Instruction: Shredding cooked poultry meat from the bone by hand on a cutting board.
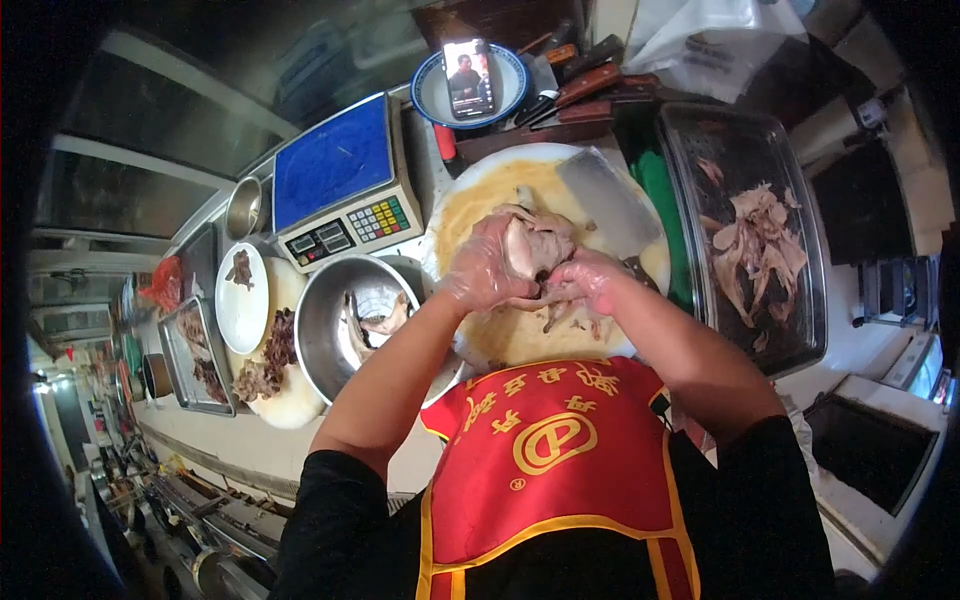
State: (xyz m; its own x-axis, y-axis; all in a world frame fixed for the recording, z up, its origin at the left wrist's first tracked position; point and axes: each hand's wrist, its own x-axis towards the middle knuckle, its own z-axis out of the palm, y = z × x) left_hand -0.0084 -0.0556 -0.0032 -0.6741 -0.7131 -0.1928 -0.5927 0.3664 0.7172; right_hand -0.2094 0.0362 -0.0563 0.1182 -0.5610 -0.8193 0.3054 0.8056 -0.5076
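Clear plastic gloves cover both hands. My left hand (491, 262) grips a pale piece of meat, perhaps poultry (529, 246), from its left side. On the right, my right hand (583, 279) holds the same piece by its lower edge, fingers curled in and partly hidden. The meat is above a round, stained cutting board (517, 341), with small scraps beneath the hands. A wide cleaver blade (606, 199) lies flat at the board's upper right; its handle is partly covered by my right hand and wrist.
Left of the board are a steel bowl (315, 352) with meat pieces, a digital scale (337, 161), a white plate (241, 322) and a metal tray (227, 409). A tray of bones (757, 255) is on the right. Several knives (585, 86) and a phone (468, 79) in a dish (431, 94) are behind.
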